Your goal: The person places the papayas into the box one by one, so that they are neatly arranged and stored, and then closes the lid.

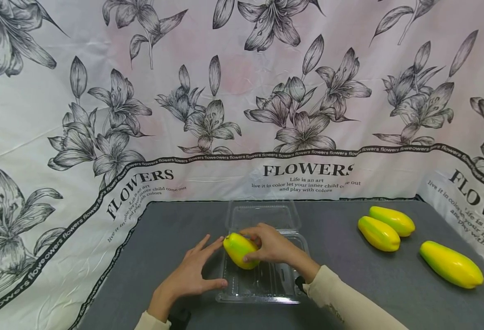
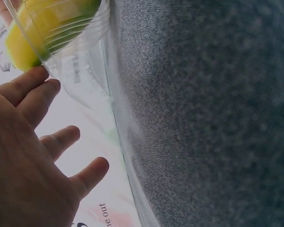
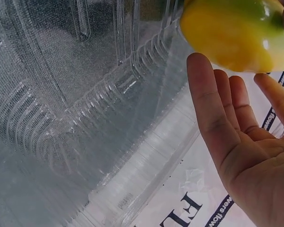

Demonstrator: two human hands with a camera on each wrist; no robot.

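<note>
In the head view, a clear plastic clamshell box point(image 1: 262, 286) lies with its lid point(image 1: 262, 215) folded back. Over the left part of its base is a yellow-green papaya point(image 1: 238, 250), held at its right end between the thumb and fingers of my right hand point(image 1: 272, 245). My left hand point(image 1: 192, 270) is at the box's left side with fingers spread. The left wrist view shows its fingertips point(image 2: 40, 73) by the box wall, close to the papaya point(image 2: 23, 47); whether they touch it I cannot tell. The right wrist view shows the papaya point(image 3: 236, 38) above the ribbed box wall point(image 3: 118, 90).
Several things lie on the grey cloth point(image 1: 328, 284): at the right, two papayas side by side, one in front point(image 1: 378, 233) and one behind point(image 1: 392, 221). Another papaya point(image 1: 451, 264) lies nearer the right edge. A white flower-printed curtain point(image 1: 242, 178) borders the table at the back and sides.
</note>
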